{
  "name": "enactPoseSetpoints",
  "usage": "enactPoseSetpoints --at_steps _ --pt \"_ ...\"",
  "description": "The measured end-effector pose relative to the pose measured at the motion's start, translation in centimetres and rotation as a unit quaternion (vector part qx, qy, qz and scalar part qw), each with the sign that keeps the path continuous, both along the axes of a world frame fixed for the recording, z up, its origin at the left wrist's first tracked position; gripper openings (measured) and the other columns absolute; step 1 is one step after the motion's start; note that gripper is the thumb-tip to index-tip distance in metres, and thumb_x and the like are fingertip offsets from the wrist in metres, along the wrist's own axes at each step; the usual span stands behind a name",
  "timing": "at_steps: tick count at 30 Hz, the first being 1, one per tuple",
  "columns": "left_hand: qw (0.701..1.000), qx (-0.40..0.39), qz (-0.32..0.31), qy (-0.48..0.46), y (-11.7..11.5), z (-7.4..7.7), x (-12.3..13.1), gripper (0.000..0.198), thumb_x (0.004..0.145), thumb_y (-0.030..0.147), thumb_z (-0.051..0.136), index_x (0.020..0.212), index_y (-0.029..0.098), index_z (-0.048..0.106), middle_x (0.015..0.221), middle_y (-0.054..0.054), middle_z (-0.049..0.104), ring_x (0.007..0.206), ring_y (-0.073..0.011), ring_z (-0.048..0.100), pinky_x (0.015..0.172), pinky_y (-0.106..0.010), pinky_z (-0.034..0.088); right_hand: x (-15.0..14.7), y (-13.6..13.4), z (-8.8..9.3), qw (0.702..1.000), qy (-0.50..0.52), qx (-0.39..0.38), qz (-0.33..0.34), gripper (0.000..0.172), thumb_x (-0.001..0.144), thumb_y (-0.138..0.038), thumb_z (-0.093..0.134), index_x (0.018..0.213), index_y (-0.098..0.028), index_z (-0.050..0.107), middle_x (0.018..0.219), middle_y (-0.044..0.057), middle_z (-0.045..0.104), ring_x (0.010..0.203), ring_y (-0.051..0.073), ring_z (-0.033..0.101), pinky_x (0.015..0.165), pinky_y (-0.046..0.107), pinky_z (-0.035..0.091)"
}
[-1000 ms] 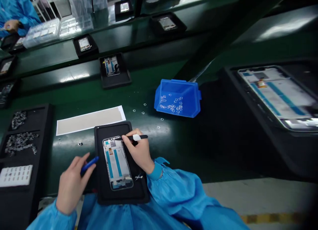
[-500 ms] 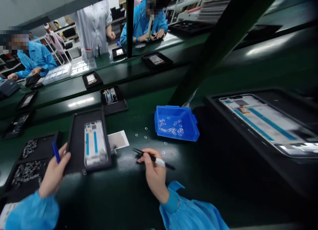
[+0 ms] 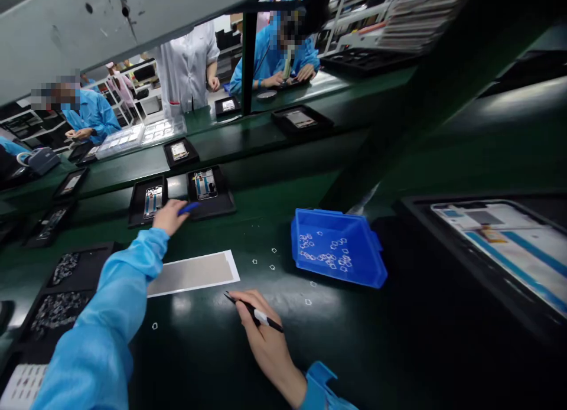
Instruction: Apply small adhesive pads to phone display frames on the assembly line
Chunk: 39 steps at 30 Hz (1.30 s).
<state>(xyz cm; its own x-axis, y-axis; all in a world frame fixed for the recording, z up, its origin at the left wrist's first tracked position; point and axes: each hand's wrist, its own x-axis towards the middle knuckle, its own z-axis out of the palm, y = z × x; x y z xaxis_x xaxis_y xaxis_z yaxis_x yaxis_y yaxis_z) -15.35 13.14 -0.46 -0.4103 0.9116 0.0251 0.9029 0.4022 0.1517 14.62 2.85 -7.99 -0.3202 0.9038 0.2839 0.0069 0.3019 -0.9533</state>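
Note:
My left hand [image 3: 169, 217] reaches far forward, its fingers closed around a blue stick-like tool [image 3: 189, 208]. It lies at the near right corner of a black tray [image 3: 137, 211] bearing a phone frame [image 3: 153, 201] with blue strips; whether the fingers still grip the tray is hidden. A second black tray [image 3: 221, 203] with a similar phone frame [image 3: 205, 184] stands just right of it. In my right hand [image 3: 266, 339] are black tweezers [image 3: 272, 324] with a white band, tips pointing left above the table. Nearby lies a grey-brown sheet with a white border [image 3: 195, 272].
A blue bin [image 3: 367, 262] holds several small white outline pieces; more lie loose on the green table [image 3: 199, 351]. Black trays of small dark parts [image 3: 59, 309] stand at left. A large phone frame [image 3: 500, 233] is at right, below a slanted post [image 3: 398, 120]. Co-workers sit opposite.
My left hand has moved forward and right, and the tray with the phone frame now stands farther back beside the other tray. More of the bordered sheet shows. The view has shifted slightly.

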Motion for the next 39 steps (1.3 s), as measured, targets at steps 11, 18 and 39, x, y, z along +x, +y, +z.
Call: enactPoseSetpoints --at_steps 11,18,39 --pt "0.985 -0.042 -0.142 0.087 -5.2 3.8 8.6 0.028 0.093 0.025 0.052 0.120 0.024 0.057 0.125 -0.007 0.059 0.101 -0.0241 0.067 0.079 -0.033 0.051 1.7 1.1 0.9 0.981 0.098 -0.010 -0.170 0.027 0.098 -0.040 0.050 0.103 -0.021 0.069 0.072 0.000 0.059 0.055 0.014 0.054 0.058 0.031 0.049" --pt "0.935 0.074 -0.345 0.035 -25.8 6.1 16.3 0.014 0.096 0.021 0.046 0.093 0.022 0.060 0.071 0.002 0.060 0.050 -0.0097 0.057 0.042 -0.023 0.040 3.4 2.2 2.8 0.942 0.186 -0.093 -0.264 0.042 0.098 -0.051 0.048 0.121 -0.018 0.056 0.060 -0.003 0.064 0.041 0.011 0.050 0.046 0.025 0.043" --pt "0.984 0.127 0.091 -0.087 -26.7 -5.0 8.3 0.020 0.091 0.033 0.058 0.103 0.022 0.070 0.099 -0.005 0.072 0.091 -0.0178 0.070 0.084 -0.029 0.055 2.1 -0.8 0.8 0.997 -0.068 0.029 0.022 0.028 0.102 -0.032 0.046 0.125 -0.023 0.059 0.091 0.005 0.076 0.071 0.018 0.070 0.068 0.034 0.059"
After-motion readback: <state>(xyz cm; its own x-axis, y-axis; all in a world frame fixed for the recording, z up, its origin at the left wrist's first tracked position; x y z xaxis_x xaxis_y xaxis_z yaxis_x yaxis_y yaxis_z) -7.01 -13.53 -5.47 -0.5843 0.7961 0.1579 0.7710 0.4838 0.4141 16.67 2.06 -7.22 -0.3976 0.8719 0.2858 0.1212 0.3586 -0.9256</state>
